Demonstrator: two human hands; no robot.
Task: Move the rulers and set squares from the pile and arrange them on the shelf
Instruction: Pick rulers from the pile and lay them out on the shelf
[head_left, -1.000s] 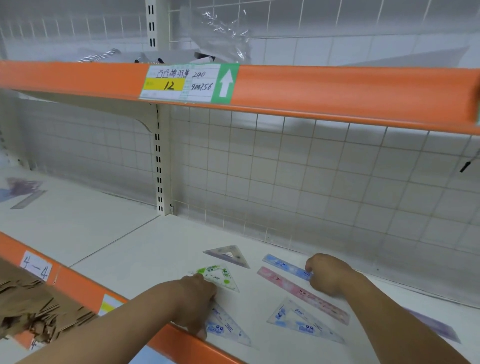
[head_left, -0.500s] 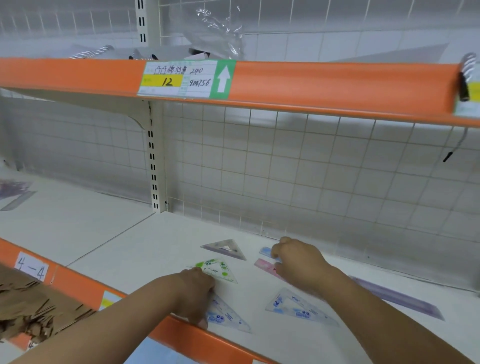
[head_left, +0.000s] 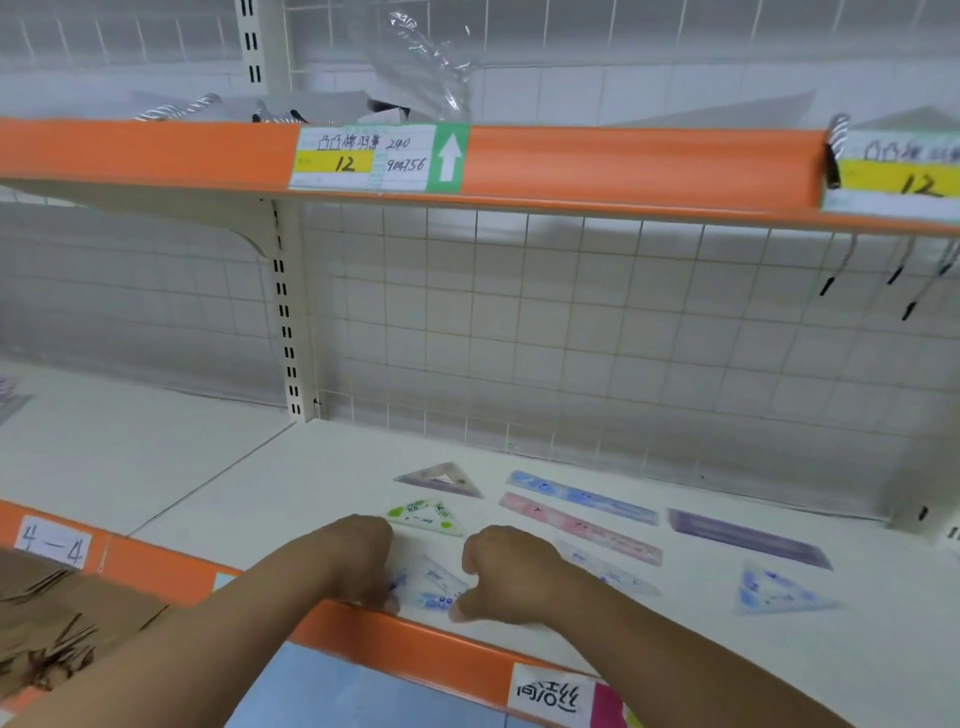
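Orange-fronted white shelf board (head_left: 218, 467). Blue-print set square (head_left: 439, 587) lies flat near the front lip, between both hands. Left hand (head_left: 358, 561): fingers curled down, tips pinching the square's left corner at the lip. Right hand (head_left: 504, 571): fingers curled, thumb tip just beside the square's right corner; cannot tell if it touches. Behind these lie a green set square (head_left: 426, 517) and a purple set square (head_left: 441, 480). To the right lie a blue ruler (head_left: 582, 498), pink ruler (head_left: 576, 525) and purple ruler (head_left: 748, 538), flat and apart.
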